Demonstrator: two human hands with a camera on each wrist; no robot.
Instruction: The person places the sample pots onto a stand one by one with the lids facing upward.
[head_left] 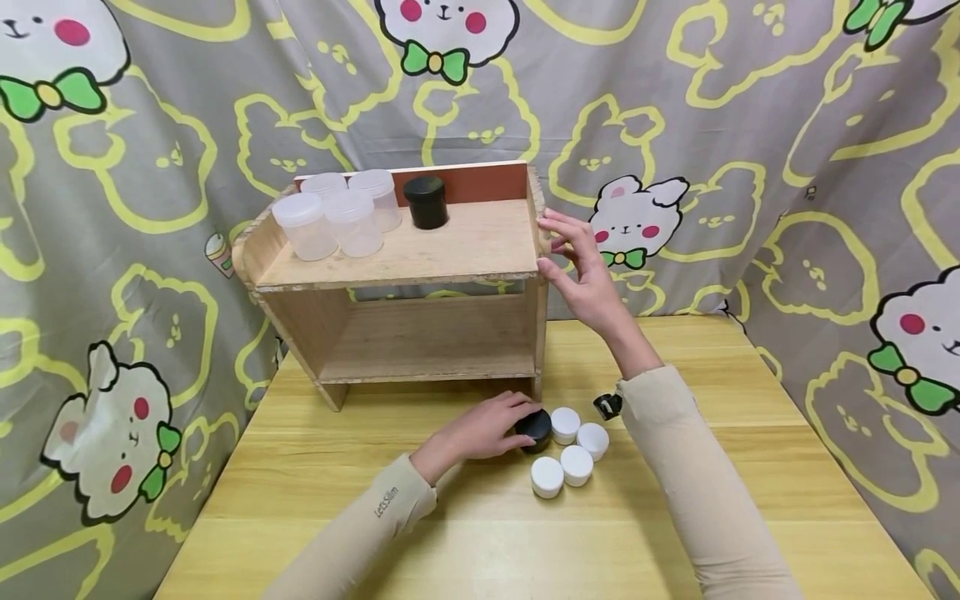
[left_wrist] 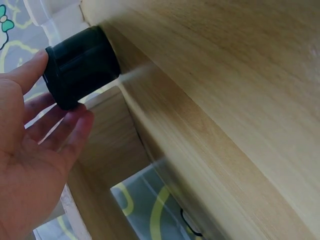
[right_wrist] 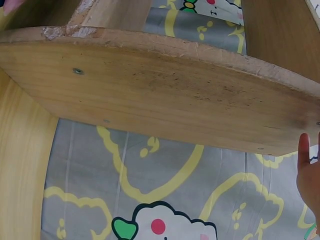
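Note:
My left hand (head_left: 487, 427) holds a black lidded jar (head_left: 534, 431) by its rim, thumb on one side and fingers on the other. In the left wrist view this jar (left_wrist: 82, 65) stands with its base on the tabletop. Beside it are several small white-lidded jars (head_left: 566, 424). My right hand (head_left: 587, 279) touches the right side panel of a wooden shelf (head_left: 480, 242), its fingers fairly straight. In the right wrist view only part of that hand (right_wrist: 310, 180) shows, against the panel (right_wrist: 175, 95). A second black jar (head_left: 426, 202) stands on the shelf's top board.
Several frosted clear jars (head_left: 354, 225) stand at the left of the top board. The shelf's lower board (head_left: 435, 337) lies below. A small black clip-like object (head_left: 607, 406) sits near my right sleeve. A patterned grey curtain (head_left: 480, 108) hangs behind the wooden table (head_left: 375, 533).

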